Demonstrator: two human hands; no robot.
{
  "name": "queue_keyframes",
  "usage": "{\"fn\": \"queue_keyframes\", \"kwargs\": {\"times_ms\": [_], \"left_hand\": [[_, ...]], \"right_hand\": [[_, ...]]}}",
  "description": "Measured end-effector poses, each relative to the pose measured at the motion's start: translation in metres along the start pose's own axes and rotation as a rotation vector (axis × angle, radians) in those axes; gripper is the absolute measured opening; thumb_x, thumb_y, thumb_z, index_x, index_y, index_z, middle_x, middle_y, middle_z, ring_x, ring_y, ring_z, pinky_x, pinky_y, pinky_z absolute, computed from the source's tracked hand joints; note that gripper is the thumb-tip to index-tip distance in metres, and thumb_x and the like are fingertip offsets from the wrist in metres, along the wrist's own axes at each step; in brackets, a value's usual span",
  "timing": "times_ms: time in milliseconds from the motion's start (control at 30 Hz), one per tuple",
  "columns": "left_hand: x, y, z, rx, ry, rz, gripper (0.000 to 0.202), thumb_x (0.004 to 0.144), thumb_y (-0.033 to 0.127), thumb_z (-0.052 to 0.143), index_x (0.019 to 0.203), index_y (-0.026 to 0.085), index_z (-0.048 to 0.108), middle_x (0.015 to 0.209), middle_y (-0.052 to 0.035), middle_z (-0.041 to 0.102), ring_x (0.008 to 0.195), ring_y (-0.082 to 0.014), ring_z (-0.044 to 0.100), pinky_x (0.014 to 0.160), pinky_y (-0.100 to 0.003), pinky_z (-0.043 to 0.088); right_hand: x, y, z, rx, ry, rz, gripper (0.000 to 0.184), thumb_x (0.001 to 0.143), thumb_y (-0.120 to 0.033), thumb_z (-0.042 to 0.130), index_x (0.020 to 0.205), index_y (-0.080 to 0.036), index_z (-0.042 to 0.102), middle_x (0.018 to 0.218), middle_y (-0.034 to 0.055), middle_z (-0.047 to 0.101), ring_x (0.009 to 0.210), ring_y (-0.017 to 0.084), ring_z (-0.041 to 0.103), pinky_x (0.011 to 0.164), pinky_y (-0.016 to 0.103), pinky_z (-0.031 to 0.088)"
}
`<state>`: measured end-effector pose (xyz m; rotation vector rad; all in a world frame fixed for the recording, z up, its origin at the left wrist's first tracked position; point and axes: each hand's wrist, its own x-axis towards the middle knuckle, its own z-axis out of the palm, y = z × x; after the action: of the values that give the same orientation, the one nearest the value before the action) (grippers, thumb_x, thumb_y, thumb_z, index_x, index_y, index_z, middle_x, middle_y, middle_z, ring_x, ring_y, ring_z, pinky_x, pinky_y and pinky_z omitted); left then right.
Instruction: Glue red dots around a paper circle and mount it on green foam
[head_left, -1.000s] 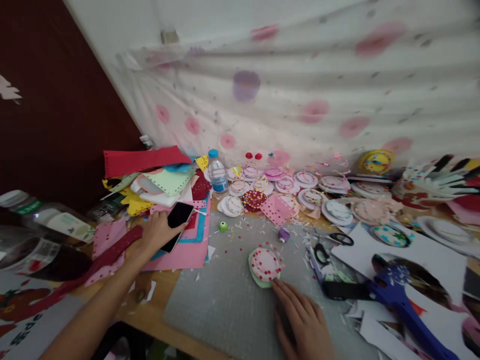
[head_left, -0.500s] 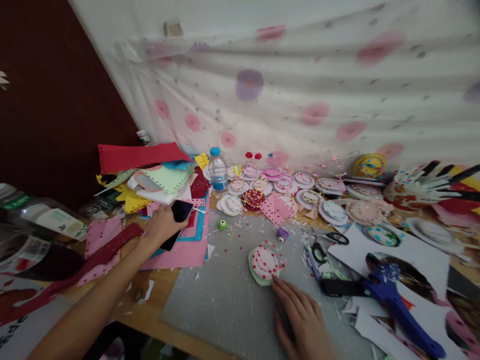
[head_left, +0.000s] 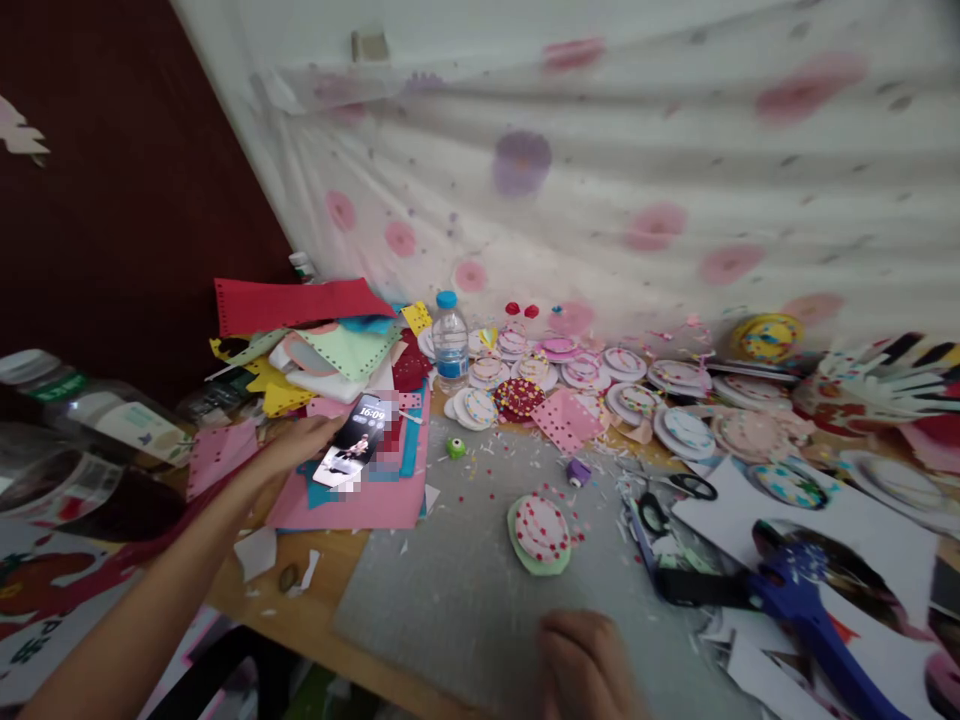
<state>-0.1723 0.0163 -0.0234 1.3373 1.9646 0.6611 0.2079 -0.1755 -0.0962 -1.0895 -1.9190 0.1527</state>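
My left hand [head_left: 309, 442] grips the left edge of a smartphone [head_left: 354, 440], whose lit screen reads 16:09. Its fingertips are hidden by the phone. Beneath are pink and blue felt sheets [head_left: 397, 508]. My right hand [head_left: 585, 660] is blurred at the bottom edge, its fingers curled in, and nothing shows in it. Beyond it, apart from the hand, a small round felt hat shape [head_left: 541, 530] lies on the grey mat [head_left: 442, 590], white with red dots on a pale green base. Loose red dots lie beside it.
Many decorated felt discs [head_left: 519, 400] line the back, beside a water bottle [head_left: 450, 345]. To the right lie scissors [head_left: 694, 486], a blue glue gun [head_left: 814, 600] and white scraps. A felt pile [head_left: 322, 350] and large bottles [head_left: 112, 415] stand left.
The phone screen has lit up, and my left hand has shifted from over the phone to its left edge. My right hand has drawn back from the felt hat and curled its fingers.
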Motion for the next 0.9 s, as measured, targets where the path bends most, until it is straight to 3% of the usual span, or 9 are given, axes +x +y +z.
{"fn": "queue_keyframes", "kwargs": {"times_ms": [67, 133, 200, 300, 400, 567, 900], "left_hand": [[-0.002, -0.006, 0.001, -0.077, -0.043, -0.013, 0.048, 0.066, 0.061, 0.06, 0.082, 0.016, 0.066, 0.081, -0.0089, 0.073, 0.078, -0.0281, 0.069, 0.064, -0.033, 0.054], [-0.004, -0.011, 0.004, -0.132, -0.05, -0.016, 0.046, 0.067, 0.059, 0.06, 0.085, 0.017, 0.066, 0.082, -0.0085, 0.073, 0.078, -0.0272, 0.069, 0.066, -0.033, 0.054], [-0.006, -0.015, 0.008, -0.166, -0.048, -0.023, 0.045, 0.068, 0.059, 0.059, 0.083, 0.017, 0.066, 0.079, -0.0076, 0.073, 0.076, -0.0266, 0.069, 0.065, -0.033, 0.054], [-0.006, -0.023, 0.014, -0.197, -0.049, -0.054, 0.047, 0.069, 0.061, 0.056, 0.076, 0.015, 0.064, 0.07, -0.0075, 0.071, 0.068, -0.026, 0.068, 0.062, -0.034, 0.054], [-0.003, -0.031, 0.017, -0.223, -0.047, -0.073, 0.047, 0.072, 0.061, 0.053, 0.072, 0.015, 0.063, 0.067, -0.0075, 0.07, 0.065, -0.0244, 0.067, 0.06, -0.034, 0.054], [0.003, -0.04, 0.016, -0.248, -0.072, -0.083, 0.045, 0.076, 0.057, 0.051, 0.073, 0.015, 0.065, 0.067, -0.0068, 0.069, 0.068, -0.023, 0.067, 0.063, -0.033, 0.054], [0.003, -0.04, 0.018, -0.279, -0.123, -0.08, 0.044, 0.077, 0.057, 0.051, 0.073, 0.015, 0.063, 0.067, -0.0059, 0.069, 0.066, -0.0222, 0.067, 0.064, -0.034, 0.054]], "right_hand": [[0.032, -0.024, 0.023, 0.235, -0.127, -0.038, 0.037, 0.077, -0.004, 0.046, 0.111, -0.019, 0.049, 0.097, 0.0086, 0.063, 0.09, 0.018, 0.06, 0.076, 0.029, 0.051], [0.07, -0.041, 0.055, 0.391, -0.246, 0.03, 0.036, 0.083, -0.01, 0.046, 0.117, -0.019, 0.045, 0.107, 0.0104, 0.06, 0.1, 0.02, 0.058, 0.086, 0.034, 0.051], [0.108, -0.048, 0.095, 0.485, -0.321, 0.139, 0.033, 0.083, -0.017, 0.05, 0.116, -0.018, 0.045, 0.106, 0.0094, 0.06, 0.096, 0.019, 0.058, 0.085, 0.034, 0.051], [0.149, -0.045, 0.153, 0.433, -0.33, 0.365, 0.039, 0.08, -0.024, 0.057, 0.115, -0.014, 0.044, 0.106, 0.0119, 0.06, 0.099, 0.022, 0.059, 0.087, 0.037, 0.05], [0.168, -0.039, 0.19, 0.35, -0.357, 0.496, 0.049, 0.075, -0.034, 0.065, 0.113, -0.01, 0.046, 0.107, 0.0183, 0.061, 0.102, 0.03, 0.06, 0.087, 0.044, 0.048], [0.17, -0.044, 0.203, 0.227, -0.417, 0.567, 0.076, 0.061, -0.048, 0.076, 0.118, -0.007, 0.047, 0.116, 0.0237, 0.058, 0.112, 0.039, 0.055, 0.094, 0.051, 0.042], [0.168, -0.057, 0.206, 0.078, -0.444, 0.586, 0.091, 0.061, -0.047, 0.078, 0.13, -0.003, 0.038, 0.124, 0.0284, 0.052, 0.118, 0.044, 0.047, 0.097, 0.055, 0.035]]}}
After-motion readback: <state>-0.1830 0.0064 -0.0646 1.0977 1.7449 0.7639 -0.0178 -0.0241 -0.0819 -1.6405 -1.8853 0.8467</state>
